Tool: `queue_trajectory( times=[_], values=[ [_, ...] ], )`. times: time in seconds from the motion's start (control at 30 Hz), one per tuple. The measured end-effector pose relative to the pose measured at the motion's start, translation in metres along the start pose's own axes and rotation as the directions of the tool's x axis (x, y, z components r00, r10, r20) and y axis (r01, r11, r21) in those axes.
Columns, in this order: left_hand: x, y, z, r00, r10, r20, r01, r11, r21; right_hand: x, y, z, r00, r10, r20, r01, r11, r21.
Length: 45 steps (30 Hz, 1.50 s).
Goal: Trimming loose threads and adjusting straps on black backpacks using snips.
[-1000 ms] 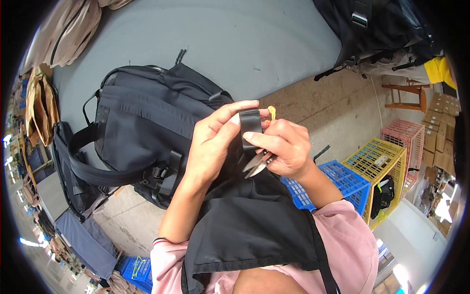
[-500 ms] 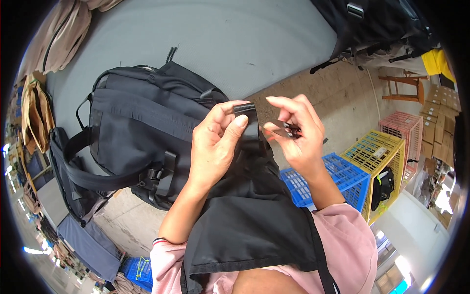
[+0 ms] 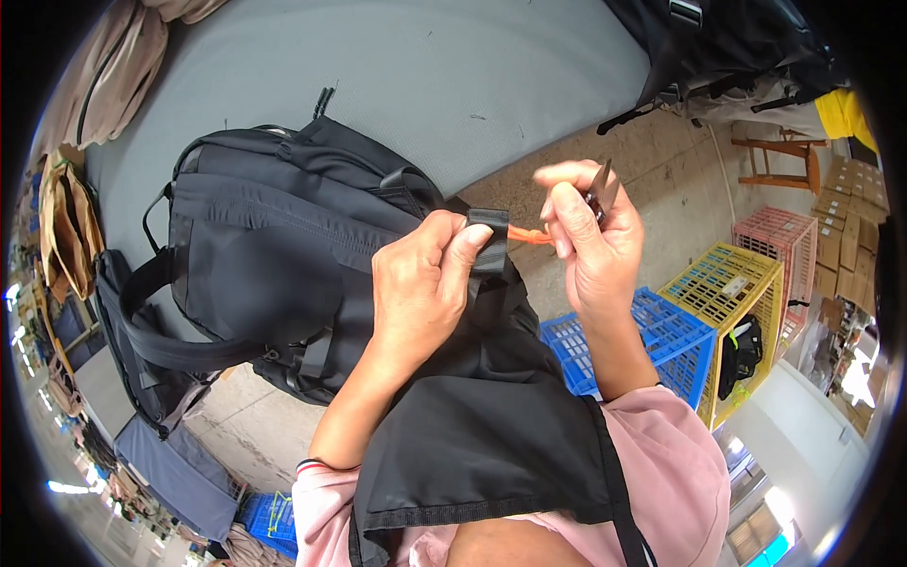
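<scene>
Our left hand (image 3: 420,279) pinches a folded black strap (image 3: 488,244) between thumb and fingers, just right of the black backpack (image 3: 274,255). Our right hand (image 3: 597,236), fingers curled, holds small snips (image 3: 605,184), blades up; an orange strip (image 3: 529,234) spans strap to fingers. Farther out, we note the grey table (image 3: 378,57) and a blue crate (image 3: 661,321).

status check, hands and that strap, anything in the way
Left hand pinches black strap, thumb over part of it. Right hand holds snips. Orange strip in the gap between hands.
</scene>
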<state>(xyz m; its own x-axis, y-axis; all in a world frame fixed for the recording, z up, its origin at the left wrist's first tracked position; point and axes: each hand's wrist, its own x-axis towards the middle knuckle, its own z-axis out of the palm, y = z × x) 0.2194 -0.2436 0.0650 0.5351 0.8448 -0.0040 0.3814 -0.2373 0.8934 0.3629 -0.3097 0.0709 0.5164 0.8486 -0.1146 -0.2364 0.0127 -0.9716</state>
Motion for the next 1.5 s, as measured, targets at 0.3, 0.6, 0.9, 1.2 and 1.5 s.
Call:
queue_trajectory(
  times=[0.3, 0.6, 0.9, 1.2, 1.5],
  values=[
    [-0.001, -0.005, 0.0, 0.999, -0.011, -0.035, 0.009, 0.998, -0.059, -0.025, 0.017, -0.024, 0.989, -0.115, 0.088, 0.142, 0.9, -0.412],
    [-0.004, -0.005, -0.002, 1.0, -0.011, 0.005, 0.012, 0.999, -0.038, -0.015, 0.016, -0.012, 0.894, -0.413, 0.174, 0.416, 0.621, -0.664],
    [0.0, -0.005, -0.001, 1.0, -0.015, 0.018, 0.016, 0.998, -0.056, -0.019, 0.01, -0.015, 0.862, -0.47, 0.191, 0.425, 0.464, -0.778],
    [0.002, 0.001, -0.009, 0.994, -0.11, 0.026, 0.112, 0.991, -0.079, -0.011, 0.009, -0.006, 0.896, -0.41, 0.167, 0.397, 0.577, -0.714],
    [-0.009, -0.007, -0.025, 0.968, 0.249, 0.011, -0.237, 0.935, -0.264, 0.002, 0.023, -0.016, 0.937, -0.257, -0.238, 0.175, 0.931, -0.32]
  ],
)
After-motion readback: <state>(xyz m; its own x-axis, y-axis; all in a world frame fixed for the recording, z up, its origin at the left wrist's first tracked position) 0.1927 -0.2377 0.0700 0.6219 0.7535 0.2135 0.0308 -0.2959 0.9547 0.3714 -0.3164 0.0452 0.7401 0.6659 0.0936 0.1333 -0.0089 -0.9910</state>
